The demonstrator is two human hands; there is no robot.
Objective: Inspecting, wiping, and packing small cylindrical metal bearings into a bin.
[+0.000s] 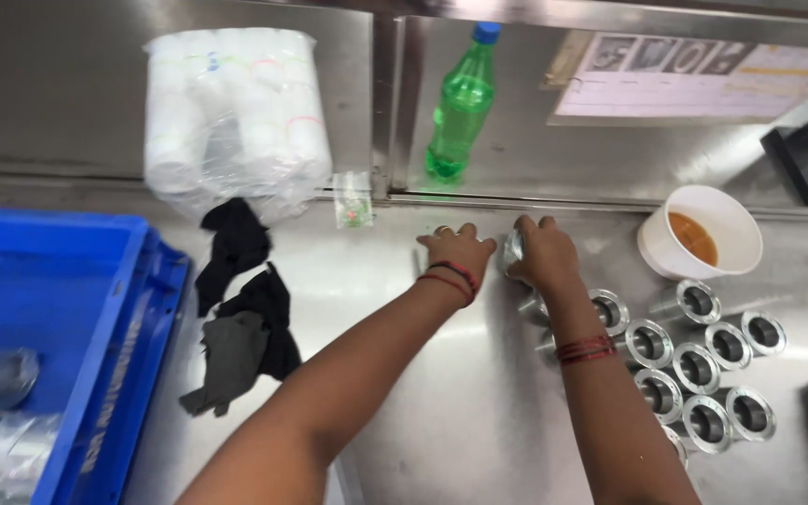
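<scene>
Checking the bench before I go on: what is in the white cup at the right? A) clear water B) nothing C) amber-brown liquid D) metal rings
C: the white cup holds an amber-brown liquid, seen through its open top, just behind the metal rings.

Head view. The right hand [544, 252] gripped a metal cylinder [514, 251] on the steel bench [479, 411]; the left hand [458, 248] rested flat just beside it at nine o'clock. Flanged metal bushings [694, 369] clustered at four o'clock, a white cup of amber liquid [699, 234] at three o'clock.
</scene>
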